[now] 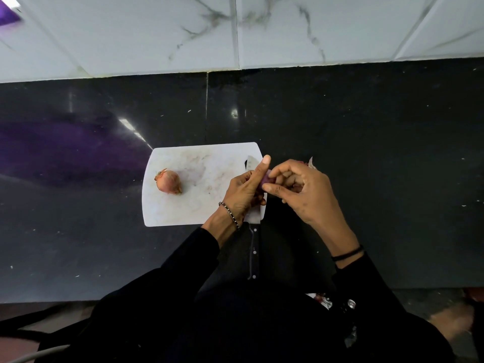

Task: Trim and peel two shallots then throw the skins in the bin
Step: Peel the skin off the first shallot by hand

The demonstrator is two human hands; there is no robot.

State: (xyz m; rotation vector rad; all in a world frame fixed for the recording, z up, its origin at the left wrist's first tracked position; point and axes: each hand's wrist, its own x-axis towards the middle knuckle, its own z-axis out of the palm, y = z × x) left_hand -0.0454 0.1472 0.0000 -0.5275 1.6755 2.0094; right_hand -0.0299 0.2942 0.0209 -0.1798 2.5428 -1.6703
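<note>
An unpeeled shallot (169, 181) lies on the left part of the white cutting board (199, 163). Over the board's right edge, my left hand (245, 189) and my right hand (301, 189) both hold a second, purple shallot (267, 179), mostly hidden between the fingers. My left forefinger sticks up past it. My right thumb and forefinger pinch at its side. A knife lies along the board's right edge, its blade (252, 163) partly under my left hand and its black handle (253, 252) pointing towards me.
A scrap of papery skin (311, 162) shows on the black counter (366, 153) just behind my right hand. A white marble-tiled wall (235, 32) runs behind the counter. The counter's front edge is near my body.
</note>
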